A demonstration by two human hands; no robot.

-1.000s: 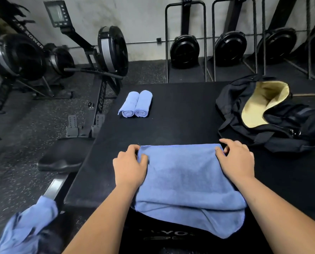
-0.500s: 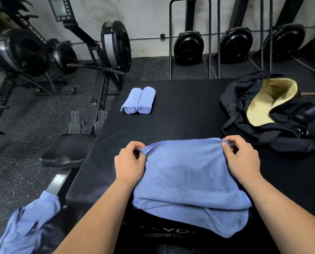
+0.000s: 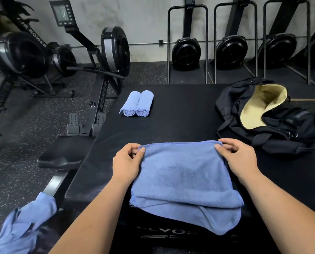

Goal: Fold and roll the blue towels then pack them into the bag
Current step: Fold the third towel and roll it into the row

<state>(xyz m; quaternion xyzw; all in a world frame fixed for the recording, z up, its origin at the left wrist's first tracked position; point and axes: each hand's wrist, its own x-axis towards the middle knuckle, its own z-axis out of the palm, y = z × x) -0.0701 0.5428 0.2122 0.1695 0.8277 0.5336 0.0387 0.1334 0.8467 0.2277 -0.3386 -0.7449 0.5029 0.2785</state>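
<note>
Towel of blue terry cloth [image 3: 184, 182], folded, spread on the near part of the black padded platform [image 3: 180, 123], with the near edge hanging over the front. At its far left corner, left hand [image 3: 127, 162] pinching the hem between thumb and curled fingers; at the far right corner, right hand [image 3: 239, 158] pinching likewise. Down at the lower left, crumpled blue cloth [image 3: 22, 222] beside the platform. Farther on, two rolled blue towels [image 3: 136, 106] side by side, touching, towards the far left. Black fabric duffel bag [image 3: 285, 132] with pale yellow lining lying open at the far right, well apart from the rolls.
</note>
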